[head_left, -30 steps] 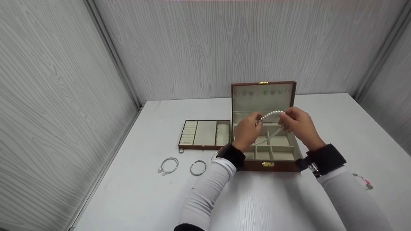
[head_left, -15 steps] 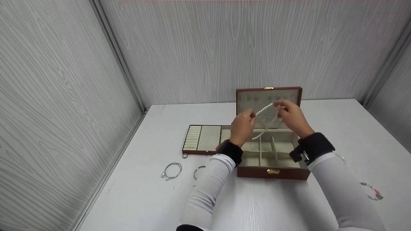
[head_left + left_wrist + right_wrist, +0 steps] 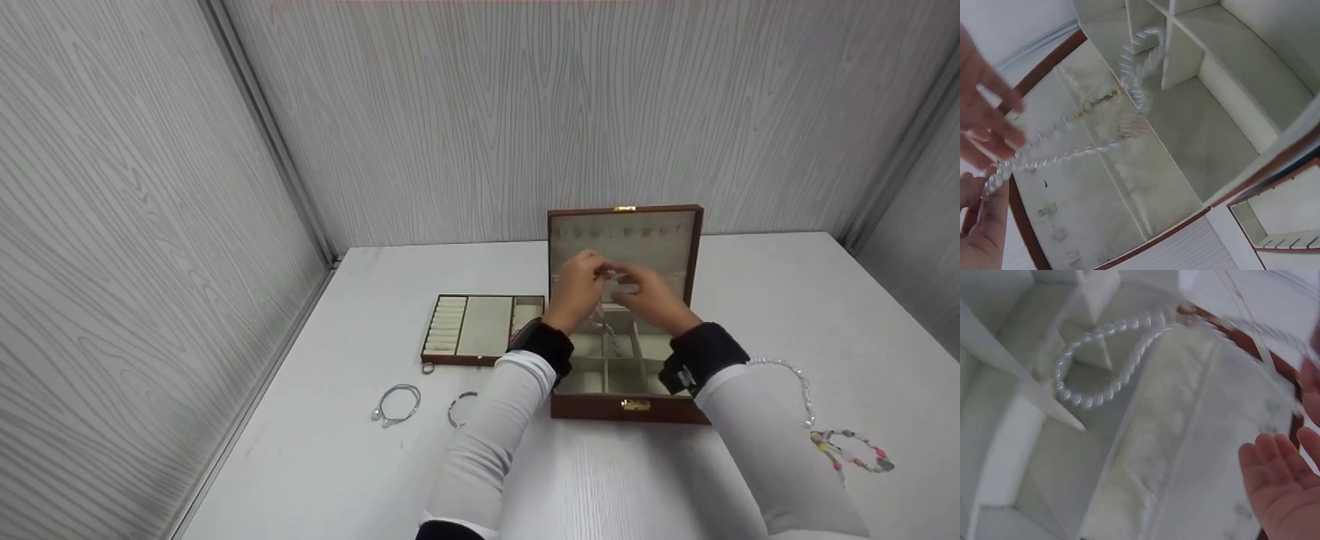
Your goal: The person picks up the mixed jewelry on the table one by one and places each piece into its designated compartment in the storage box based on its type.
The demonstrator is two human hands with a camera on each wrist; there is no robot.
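Note:
A pearl necklace hangs from my left hand, whose thumb and fingers pinch it at the top. Its lower part dangles in a twisted loop over the divided compartments of the brown jewelry box. A small gold-coloured clasp shows partway along the strand. My right hand is close beside the left, its fingers extended and holding nothing in the right wrist view, where its palm is turned up. The box's lid stands raised behind both hands.
A lift-out tray with ring rolls lies left of the box. Near it are a ring, a silver bangle and a partly covered bracelet. At the right lie a white bead strand and colourful beads.
Both hands held the necklace spread between them earlier. They have come together, the right hand has let go, and the strand now hangs from the left hand.

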